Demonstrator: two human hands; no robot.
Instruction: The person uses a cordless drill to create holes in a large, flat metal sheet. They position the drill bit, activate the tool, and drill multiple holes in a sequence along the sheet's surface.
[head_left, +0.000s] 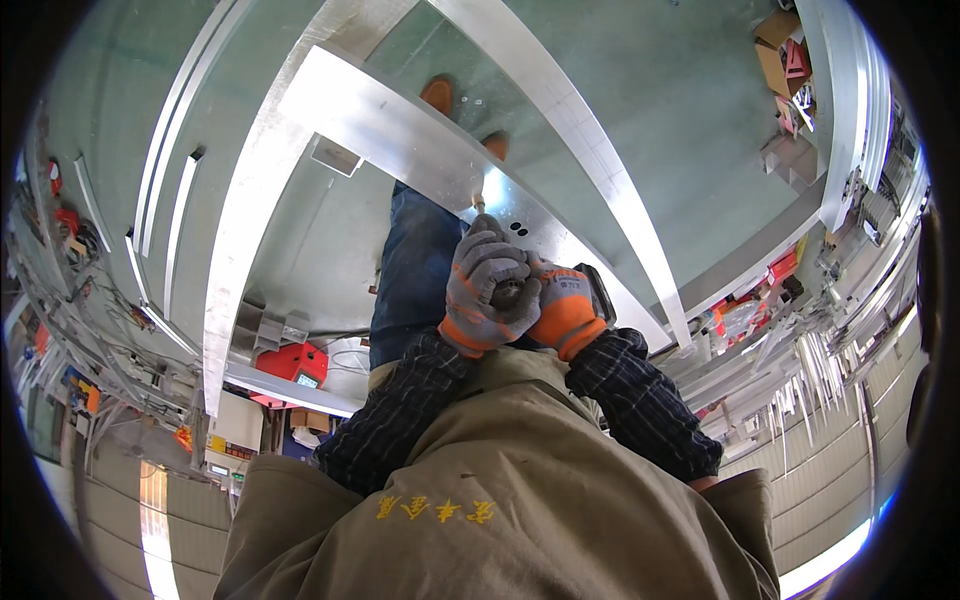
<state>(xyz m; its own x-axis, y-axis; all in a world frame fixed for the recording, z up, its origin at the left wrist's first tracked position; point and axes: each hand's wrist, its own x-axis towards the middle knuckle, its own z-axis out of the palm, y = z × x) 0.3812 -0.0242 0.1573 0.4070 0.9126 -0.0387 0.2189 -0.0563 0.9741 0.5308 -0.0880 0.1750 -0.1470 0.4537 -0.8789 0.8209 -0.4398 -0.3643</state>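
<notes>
Both my hands wear grey and orange work gloves and are closed around a dark cordless drill (509,293). My left hand (485,285) wraps its body. My right hand (563,308) is at the handle, beside the dark battery end. From the front of the drill a brass-coloured bit (478,203) points at a wide silver metal beam (400,125). A bright light patch shines on the beam beside the tip. Whether the bit touches the metal, I cannot tell. Two dark oval holes (518,229) show in the beam just right of the bit.
Long metal bars (590,130) run beside and under the beam. More thin profiles (180,225) lie on the green floor at left. A red machine (292,365) with a small screen stands at lower left. Cardboard boxes (775,65) sit at far right. Beyond the beam are shoes (437,95).
</notes>
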